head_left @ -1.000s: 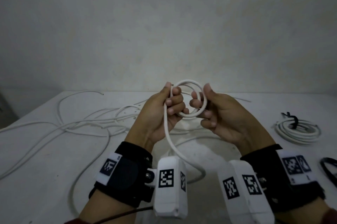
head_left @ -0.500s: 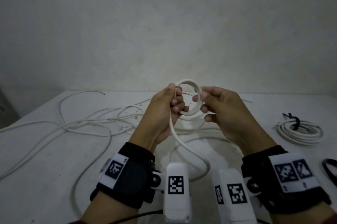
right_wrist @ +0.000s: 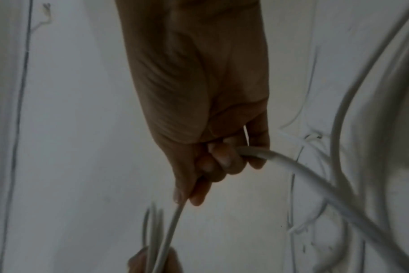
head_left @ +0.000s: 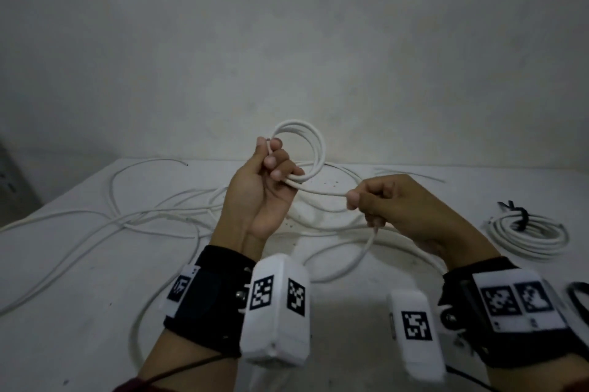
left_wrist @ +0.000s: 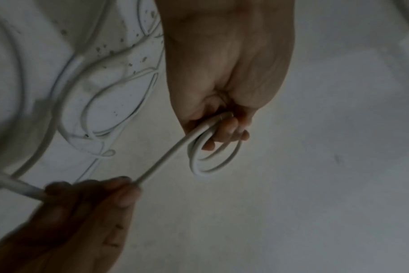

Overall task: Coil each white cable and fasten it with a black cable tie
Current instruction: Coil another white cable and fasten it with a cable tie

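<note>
Left hand [head_left: 255, 197] raised above the table [head_left: 79, 280], palm toward the camera. Its fingers [head_left: 280, 168] are curled round a small coil [head_left: 306, 149] of the white cable, a few turns, standing roughly upright past the fingertips. In the left wrist view the coil [left_wrist: 213, 158] hangs just beyond the left hand [left_wrist: 224, 73], the fingers [left_wrist: 224, 129] hooked through it.

From the coil a straight run of cable [head_left: 322, 192] crosses to the right hand [head_left: 404, 209]. Right hand held lower and to the right, well apart from the left. Its fingers [head_left: 353, 198] are curled, thumb and forefinger pinching the cable. Right wrist view: cable [right_wrist: 292, 166] enters the closed right hand [right_wrist: 199, 92] on one side and leaves past the fingertips [right_wrist: 199, 195] on the other.

Below the right hand the cable drops to the table and sweeps in a wide loop [head_left: 350, 264] near the wrists.

Loose white cables [head_left: 127, 219] lie spread and tangled over the left and middle of the table; cannot tell which strands belong to the held one.

Far right of table: a finished coil [head_left: 529, 237], lying flat, bound with a black cable tie [head_left: 519, 219]. A black loop [head_left: 578, 299] lies at the right edge, partly cut off.
</note>
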